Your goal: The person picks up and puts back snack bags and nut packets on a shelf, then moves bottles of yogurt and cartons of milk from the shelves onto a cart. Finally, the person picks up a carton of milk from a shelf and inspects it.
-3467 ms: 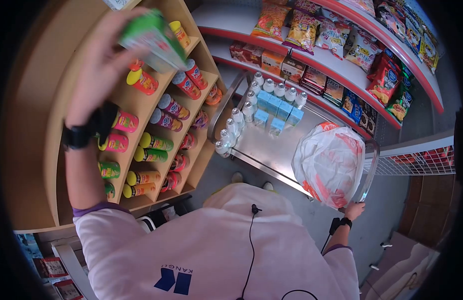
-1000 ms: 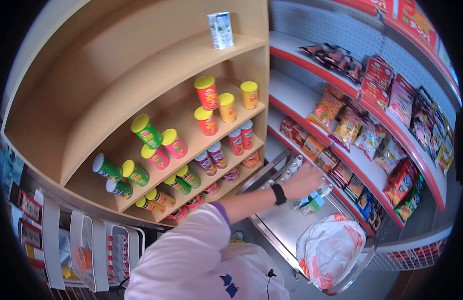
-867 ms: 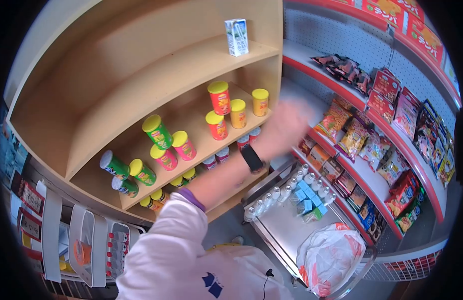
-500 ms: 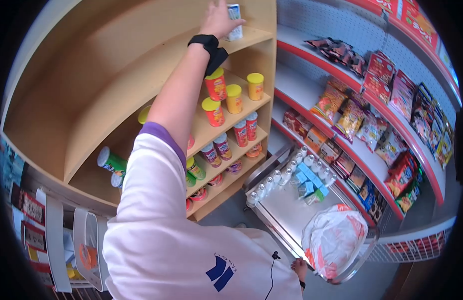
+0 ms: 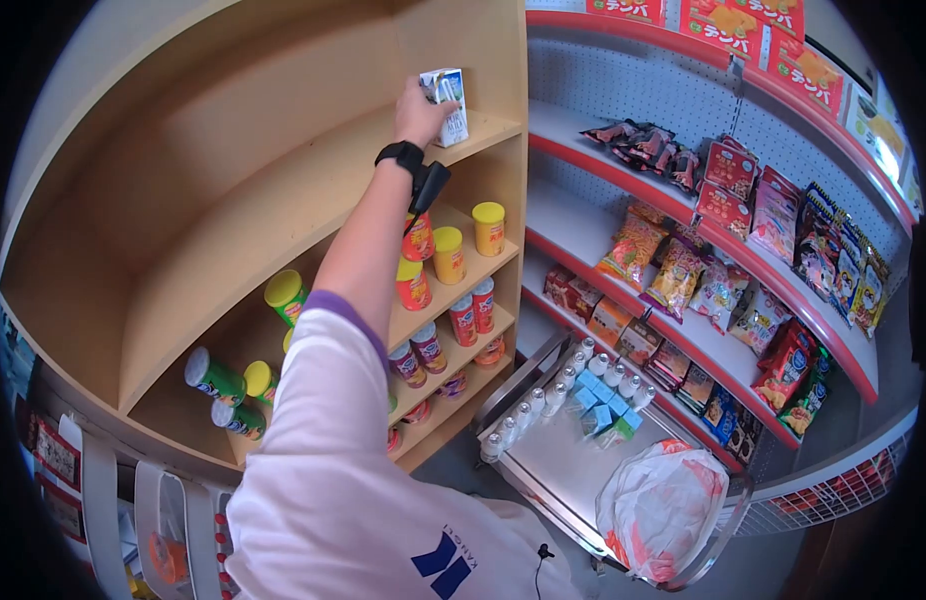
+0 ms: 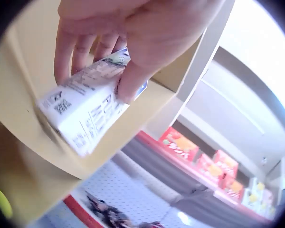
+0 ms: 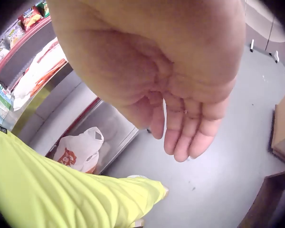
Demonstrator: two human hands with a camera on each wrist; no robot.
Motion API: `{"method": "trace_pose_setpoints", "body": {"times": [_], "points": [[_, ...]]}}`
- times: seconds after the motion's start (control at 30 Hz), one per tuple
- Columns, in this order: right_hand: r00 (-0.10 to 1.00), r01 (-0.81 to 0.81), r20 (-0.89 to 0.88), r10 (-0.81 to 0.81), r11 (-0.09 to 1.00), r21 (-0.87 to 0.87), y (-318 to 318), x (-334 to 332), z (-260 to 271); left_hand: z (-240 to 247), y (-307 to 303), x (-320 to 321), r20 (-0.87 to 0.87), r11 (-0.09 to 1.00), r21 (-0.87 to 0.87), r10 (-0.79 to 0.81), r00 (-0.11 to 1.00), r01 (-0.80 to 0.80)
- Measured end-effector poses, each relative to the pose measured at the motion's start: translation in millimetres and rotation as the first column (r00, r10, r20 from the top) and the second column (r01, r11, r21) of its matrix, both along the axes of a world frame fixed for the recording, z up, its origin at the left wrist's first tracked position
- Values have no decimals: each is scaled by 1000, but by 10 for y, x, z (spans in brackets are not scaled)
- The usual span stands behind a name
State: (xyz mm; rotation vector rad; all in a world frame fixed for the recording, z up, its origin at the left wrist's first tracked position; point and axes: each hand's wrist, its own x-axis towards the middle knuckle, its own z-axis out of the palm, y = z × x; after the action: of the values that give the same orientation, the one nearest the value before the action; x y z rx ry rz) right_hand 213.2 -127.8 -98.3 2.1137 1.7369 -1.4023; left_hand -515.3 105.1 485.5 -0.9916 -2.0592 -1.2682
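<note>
My left hand (image 5: pixel 423 115) grips a white and blue milk carton (image 5: pixel 454 122) on the top wooden shelf (image 5: pixel 485 133), near its right-hand end. In the left wrist view, the thumb lies along one side of the carton (image 6: pixel 88 111) and the fingers reach over its far side; part of the carton is hidden behind the hand. My right hand (image 7: pixel 166 90) hangs palm-visible above the grey floor with its fingers relaxed and holds nothing; it is out of the head view.
Yellow-lidded snack cans (image 5: pixel 449 255) stand on the shelf below. A metal trolley (image 5: pixel 558 490) carries several white bottles (image 5: pixel 555 398), blue cartons (image 5: pixel 590 397), a green packet (image 5: pixel 620 431) and a white-red plastic bag (image 5: pixel 663 510). Red-edged racks (image 5: pixel 623 185) with snacks stand at right.
My left hand carried a green box past the shelves, then was over the trolley, where a green packet now lies. It has since risen to the top shelf and taken hold of the milk carton.
</note>
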Motion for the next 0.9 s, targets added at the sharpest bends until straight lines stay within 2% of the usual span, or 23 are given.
{"method": "trace_pose_setpoints", "body": {"times": [0.03,0.07,0.1,0.17,0.23,0.33,0.37,0.4,0.43,0.53,0.6,0.67,0.7,0.73,0.77,0.8,0.83,0.87,0.9], "points": [[1000,-7,2,7,1000,1,11,-3,-15,5,-27,107,176,957,109,-285,942,269],[1000,-9,5,9,1000,-1,11,10,-31,19,-52,225,306,832,257,-553,775,492],[1000,-17,6,17,1000,0,14,20,-62,51,-114,384,346,851,172,-524,778,497],[999,-32,-3,32,999,10,19,74,-130,38,-199,713,345,737,150,-664,664,659],[997,-68,-23,69,997,35,26,176,-225,23,-346,1173,339,650,93,-733,591,754],[966,-202,-110,232,952,229,190,429,-594,-45,-519,1663,345,425,88,-862,373,901],[954,-220,-140,267,934,281,253,506,-788,-57,-581,1789,350,415,96,-865,359,905],[966,-46,-245,80,989,141,370,354,-538,-61,-654,1903,341,372,85,-882,324,924],[940,140,-313,-132,990,1,500,109,-104,-51,-719,2007,330,331,72,-898,290,941],[903,228,-356,-240,971,-76,697,110,-85,16,-929,2249,360,313,126,-899,250,941],[925,189,-322,-203,979,-76,726,200,-234,64,-1050,2321,380,327,131,-889,257,936],[986,-83,-142,82,997,-3,711,364,-486,69,-1155,2371,393,301,161,-893,218,940],[985,-97,-144,95,995,-8,718,353,-474,92,-1207,2435,413,321,188,-883,222,928],[950,-269,-139,281,958,95,708,364,-450,91,-1253,2455,420,331,189,-878,229,924],[884,-427,-116,452,884,192,686,320,-277,76,-1292,2473,399,399,116,-857,325,910],[884,-430,-114,453,884,180,695,114,92,57,-1323,2500,373,461,45,-831,413,886],[919,-302,-250,304,952,49,739,-160,471,48,-1352,2541,384,461,48,-827,410,886],[925,-174,-358,129,980,-98,778,-317,721,43,-1380,2587,325,527,-30,-798,507,849],[908,-130,-414,70,985,-117,833,-341,659,27,-1404,2628,258,591,-103,-761,596,800]]}}
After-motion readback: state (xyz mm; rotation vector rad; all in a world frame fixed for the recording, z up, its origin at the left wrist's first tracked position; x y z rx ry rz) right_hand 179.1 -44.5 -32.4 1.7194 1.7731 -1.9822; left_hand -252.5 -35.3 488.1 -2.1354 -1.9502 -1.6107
